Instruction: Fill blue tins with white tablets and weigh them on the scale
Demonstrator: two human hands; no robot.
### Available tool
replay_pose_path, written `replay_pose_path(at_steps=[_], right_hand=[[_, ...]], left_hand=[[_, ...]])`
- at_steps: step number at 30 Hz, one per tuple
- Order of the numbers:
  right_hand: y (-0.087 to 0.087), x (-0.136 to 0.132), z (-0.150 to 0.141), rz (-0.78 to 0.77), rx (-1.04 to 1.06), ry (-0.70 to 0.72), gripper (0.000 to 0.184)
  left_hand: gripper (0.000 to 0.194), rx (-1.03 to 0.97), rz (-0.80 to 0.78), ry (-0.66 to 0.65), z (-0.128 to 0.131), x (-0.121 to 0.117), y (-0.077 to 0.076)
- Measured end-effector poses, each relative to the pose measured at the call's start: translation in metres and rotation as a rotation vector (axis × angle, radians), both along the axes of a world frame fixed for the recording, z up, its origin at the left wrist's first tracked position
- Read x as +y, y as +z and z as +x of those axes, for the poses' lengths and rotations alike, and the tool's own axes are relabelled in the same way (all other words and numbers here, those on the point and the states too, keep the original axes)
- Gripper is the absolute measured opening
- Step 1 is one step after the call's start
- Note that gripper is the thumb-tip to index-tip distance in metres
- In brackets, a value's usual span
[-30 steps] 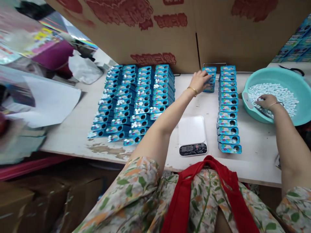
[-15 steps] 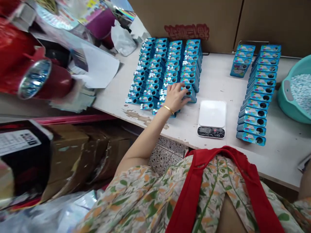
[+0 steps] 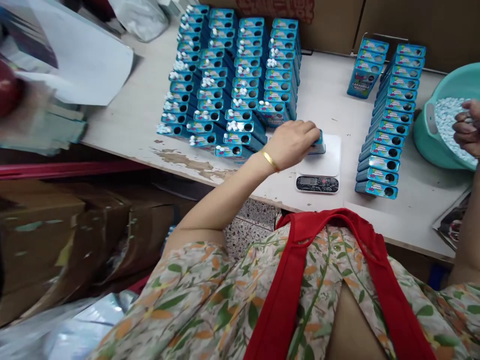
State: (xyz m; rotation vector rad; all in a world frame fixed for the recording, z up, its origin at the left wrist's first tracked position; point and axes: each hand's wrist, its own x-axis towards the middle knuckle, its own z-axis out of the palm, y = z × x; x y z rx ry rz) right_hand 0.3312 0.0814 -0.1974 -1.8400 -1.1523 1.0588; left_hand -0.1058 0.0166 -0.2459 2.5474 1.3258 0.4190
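Note:
My left hand (image 3: 294, 142) grips a small blue candy tin (image 3: 319, 144) at the left part of the white kitchen scale (image 3: 330, 157); most of the tin is hidden behind my fingers. I cannot tell if it rests on the scale, whose display seems to read zero. At the right edge, my right hand (image 3: 468, 129) is closed over a turquoise basin (image 3: 423, 131) of small pale candies (image 3: 448, 117). A pale candy shows between its curled fingers. Left of the scale stand rows of blue tins (image 3: 240, 126), many with white candies on top by their round holes.
More blue tins (image 3: 378, 175) form a long row between scale and basin, with a short row of tins (image 3: 363, 80) behind. Brown cartons (image 3: 330, 25) border the table's back. A white plastic bag (image 3: 140, 20) and papers (image 3: 86, 65) lie at left.
My left hand has moved right from the front of the tin rows to the scale, bringing a tin. My right hand has come into view over the basin. The view has shifted.

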Motion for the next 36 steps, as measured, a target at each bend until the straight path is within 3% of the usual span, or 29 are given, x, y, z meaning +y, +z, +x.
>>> replay_pose_path(at_steps=[2,5,6,9,12,14,18,21,23,28,36], right_hand=[[0.011,-0.014,-0.029,-0.08,0.211,-0.017,0.031],[0.017,-0.037,-0.06,-0.117,0.393,0.15,0.007],[0.018,-0.043,-0.067,-0.137,0.435,0.216,0.014],[0.018,-0.059,-0.083,-0.167,0.468,0.349,0.027],[0.019,-0.071,-0.1,-0.179,0.482,0.413,0.029],[0.02,-0.077,-0.111,-0.199,0.484,0.46,0.033],[0.02,-0.081,-0.127,-0.242,0.446,0.502,0.04],[0.018,-0.08,-0.136,-0.229,0.401,0.512,0.039],[0.019,-0.077,-0.143,-0.221,0.373,0.54,0.032],[0.025,-0.071,-0.163,-0.204,0.279,0.598,0.016],[0.035,-0.065,-0.189,-0.207,0.222,0.69,0.012]], left_hand=[[0.019,0.019,-0.034,-0.034,0.02,0.002,-0.006],[0.029,0.057,-0.063,-0.06,0.037,0.008,-0.009],[0.034,0.059,-0.065,-0.061,0.037,0.009,-0.006],[0.05,0.014,-0.032,-0.034,0.023,0.006,0.008],[0.043,-0.107,0.027,0.064,-0.008,-0.011,0.009],[0.038,-0.203,0.036,0.18,-0.032,-0.032,-0.009],[0.037,-0.269,0.009,0.389,-0.064,-0.085,-0.079],[0.041,-0.212,0.019,0.479,-0.067,-0.122,-0.124],[0.043,-0.191,0.032,0.52,-0.063,-0.138,-0.141],[0.041,-0.209,0.032,0.569,-0.055,-0.148,-0.146],[0.038,-0.2,0.027,0.591,-0.054,-0.147,-0.143]])
